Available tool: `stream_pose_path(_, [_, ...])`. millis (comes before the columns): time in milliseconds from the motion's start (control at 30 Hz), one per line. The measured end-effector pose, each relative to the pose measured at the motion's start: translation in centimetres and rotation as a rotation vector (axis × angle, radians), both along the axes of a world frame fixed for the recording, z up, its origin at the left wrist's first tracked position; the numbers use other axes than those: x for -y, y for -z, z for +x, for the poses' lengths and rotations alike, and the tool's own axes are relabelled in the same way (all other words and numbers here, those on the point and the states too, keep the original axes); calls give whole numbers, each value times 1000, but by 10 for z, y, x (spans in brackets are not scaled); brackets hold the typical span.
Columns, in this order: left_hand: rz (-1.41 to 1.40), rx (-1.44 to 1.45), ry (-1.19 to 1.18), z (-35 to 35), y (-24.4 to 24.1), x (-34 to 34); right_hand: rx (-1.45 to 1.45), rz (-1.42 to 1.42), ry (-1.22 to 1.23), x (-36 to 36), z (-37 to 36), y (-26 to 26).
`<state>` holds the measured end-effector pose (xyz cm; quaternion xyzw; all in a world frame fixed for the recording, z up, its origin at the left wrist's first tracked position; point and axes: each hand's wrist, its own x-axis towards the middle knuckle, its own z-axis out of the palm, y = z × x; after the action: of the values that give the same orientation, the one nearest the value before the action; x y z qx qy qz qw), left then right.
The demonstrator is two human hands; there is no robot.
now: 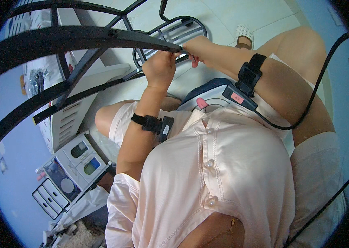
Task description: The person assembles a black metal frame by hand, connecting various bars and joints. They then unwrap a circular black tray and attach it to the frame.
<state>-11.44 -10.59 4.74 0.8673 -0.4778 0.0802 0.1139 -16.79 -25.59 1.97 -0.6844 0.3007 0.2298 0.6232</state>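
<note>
A black metal frame [78, 38] with curved bars and crosspieces reaches in from the upper left. At the end of its thick bar is my left hand [160, 66], its fingers bent against the bar's tip and partly hidden. My right hand [196, 51] meets the same tip from the other side, fingers curled. A thin, shiny piece shows between the hands, too small to name; whether the right hand grips it or the bar cannot be told. Below the hands, near the floor, is a black metal rack [179, 31] with a rounded rim and slats.
White furniture with slatted openings [69, 121] stands at left, beside a storage unit [78, 167] with small drawers. A black cable [316, 83] loops from the right forearm's strapped device [239, 96]. A cushion or seat [214, 90] with a printed pattern lies between the legs.
</note>
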Motion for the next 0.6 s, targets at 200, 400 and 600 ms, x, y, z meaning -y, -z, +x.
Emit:
stream_pose_path(200, [-56,-1,-8,0,10,-1,-12,223,233,-3,3,0])
stream_pose_path(400, [-1,-52,-47,-1,6,-4,84,213,100,3,-22,-15])
stream_pose_path(600, [-4,-40,-42,5,6,-9,154,323,253,-6,-30,1])
